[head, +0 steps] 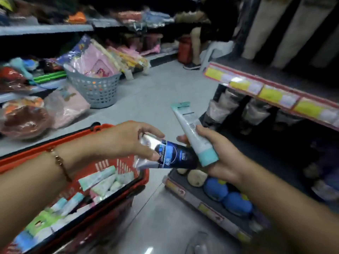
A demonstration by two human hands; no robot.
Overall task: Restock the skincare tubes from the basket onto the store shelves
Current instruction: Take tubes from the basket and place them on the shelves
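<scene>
A red shopping basket point(55, 143) sits at lower left and holds several pale green, white and blue skincare tubes point(102, 182). My left hand point(128, 140) pinches the silver end of a dark blue and silver tube point(174, 156) above the basket's far corner. My right hand point(220, 154) grips a white tube with a teal cap point(194, 132), its crimped end pointing up and away. The dark end of the blue tube lies against my right palm, under the white tube. The store shelves point(271, 92) with yellow price labels stand to the right.
A grey perforated basket point(95, 88) with pink packets stands on the floor ahead. Packaged goods fill the left shelves point(27, 114). Blue and beige round items point(225, 193) line the low right shelf. Someone's leg and a red case point(185, 50) are at the aisle's far end.
</scene>
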